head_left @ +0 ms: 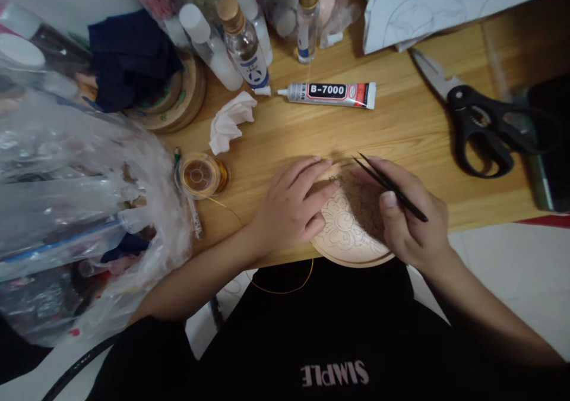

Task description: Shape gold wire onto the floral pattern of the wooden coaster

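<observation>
Yellow-brown wood-grain tabletop (401, 130). Right hand (416, 226): fingers gripping slim black tweezers (392, 188), partly screening the round, pale, floral-patterned hoop (345, 226) at the table edge. Left hand (289, 205): fingers loosely spread, index fingertip at hoop's upper left. Left of hoop: clear spool of amber thread (200, 175). Beyond: white-and-black glue tube (332, 94). Right: black-handled scissors (481, 119).

2 hands (294, 202) at 1 patterned hoop (350, 226), tweezers (392, 188) held.

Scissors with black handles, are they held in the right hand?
No, the scissors lie on the wooden table, and the right hand holds black tweezers.
</observation>
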A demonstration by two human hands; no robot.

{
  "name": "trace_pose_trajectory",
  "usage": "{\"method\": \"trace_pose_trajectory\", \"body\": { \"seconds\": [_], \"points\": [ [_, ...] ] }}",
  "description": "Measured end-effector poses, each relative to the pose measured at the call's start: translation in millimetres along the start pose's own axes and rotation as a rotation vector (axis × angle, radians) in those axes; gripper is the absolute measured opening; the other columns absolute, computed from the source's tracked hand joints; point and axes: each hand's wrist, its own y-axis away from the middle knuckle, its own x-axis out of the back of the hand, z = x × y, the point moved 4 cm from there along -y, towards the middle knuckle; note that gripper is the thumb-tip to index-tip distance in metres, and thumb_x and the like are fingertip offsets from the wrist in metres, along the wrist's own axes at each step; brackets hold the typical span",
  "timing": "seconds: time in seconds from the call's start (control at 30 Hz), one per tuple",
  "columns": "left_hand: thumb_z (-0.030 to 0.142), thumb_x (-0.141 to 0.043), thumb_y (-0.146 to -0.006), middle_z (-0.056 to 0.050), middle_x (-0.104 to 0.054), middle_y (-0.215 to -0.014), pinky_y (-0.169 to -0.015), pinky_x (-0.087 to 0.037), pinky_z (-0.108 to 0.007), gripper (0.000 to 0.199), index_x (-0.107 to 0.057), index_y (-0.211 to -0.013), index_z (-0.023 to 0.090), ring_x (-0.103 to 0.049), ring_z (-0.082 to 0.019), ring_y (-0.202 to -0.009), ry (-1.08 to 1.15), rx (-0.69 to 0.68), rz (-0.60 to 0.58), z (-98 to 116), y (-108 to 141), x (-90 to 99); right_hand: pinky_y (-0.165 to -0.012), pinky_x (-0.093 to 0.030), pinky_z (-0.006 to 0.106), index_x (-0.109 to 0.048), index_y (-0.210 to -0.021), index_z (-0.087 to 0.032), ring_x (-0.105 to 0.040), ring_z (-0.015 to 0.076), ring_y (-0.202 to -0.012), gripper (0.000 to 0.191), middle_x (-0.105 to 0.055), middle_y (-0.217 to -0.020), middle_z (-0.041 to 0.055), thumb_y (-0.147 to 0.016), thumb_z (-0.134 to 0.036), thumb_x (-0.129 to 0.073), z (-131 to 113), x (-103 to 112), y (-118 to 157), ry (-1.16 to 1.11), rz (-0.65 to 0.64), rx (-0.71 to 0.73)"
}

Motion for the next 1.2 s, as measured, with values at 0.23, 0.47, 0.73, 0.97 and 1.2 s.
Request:
{"method": "trace_pose_trajectory", "body": {
  "seconds": [0.23,0.47,0.73,0.97,1.2],
  "points": [
    [0.011,-0.059,-0.081,-0.018,-0.059,-0.129,-0.099,-0.050,-0.051,0.033,-0.066,-0.113,0.012,-0.051,-0.033,-0.125,-0.042,-0.028,0.029,1.4,1.0,2.1,-0.097,-0.056,0.036,-0.046,-0.143,-0.032,-0.064,0.0200,-0.115,0.048,-0.064,-0.129,0.0027,-0.096,-0.021,-0.048,1.0,0.8,-0.2,0.008,0.010,0.011],
    [0.012,-0.060,-0.082,-0.015,-0.060,-0.128,-0.098,-0.051,-0.049,0.027,-0.068,-0.108,0.014,-0.053,-0.031,-0.123,-0.048,-0.041,0.033,2.1,0.7,3.1,-0.098,-0.055,0.032,-0.043,-0.145,-0.029,-0.064,0.0169,-0.116,0.050,-0.066,-0.127,0.0024,-0.097,-0.018,-0.047,-3.0,0.5,-3.8,0.055,-0.007,0.088],
    [0.013,-0.059,-0.083,-0.015,-0.060,-0.128,-0.099,-0.051,-0.049,0.026,-0.068,-0.107,0.015,-0.052,-0.030,-0.123,-0.055,-0.029,0.027,1.6,1.1,2.7,-0.097,-0.055,0.039,-0.042,-0.145,-0.026,-0.061,0.0223,-0.119,0.049,-0.062,-0.131,0.0073,-0.097,-0.022,-0.044,-3.8,-4.2,-8.0,0.124,-0.093,0.155],
    [0.012,-0.058,-0.083,-0.016,-0.060,-0.128,-0.099,-0.050,-0.050,0.030,-0.066,-0.111,0.013,-0.051,-0.031,-0.123,-0.049,-0.016,0.019,1.2,1.0,1.7,-0.090,-0.055,0.038,-0.040,-0.146,-0.023,-0.062,0.0223,-0.111,0.049,-0.067,-0.118,0.0067,-0.097,-0.022,-0.044,-3.6,-6.9,-9.6,0.169,-0.112,0.201],
    [0.014,-0.058,-0.083,-0.019,-0.058,-0.130,-0.100,-0.049,-0.052,0.032,-0.065,-0.114,0.011,-0.049,-0.033,-0.125,-0.041,0.005,-0.001,0.7,0.6,0.5,-0.088,-0.055,0.039,-0.039,-0.146,-0.023,-0.063,0.0246,-0.110,0.051,-0.066,-0.120,0.0090,-0.096,-0.022,-0.046,-4.9,-8.4,-9.4,0.261,-0.095,0.219]
  ]
}}
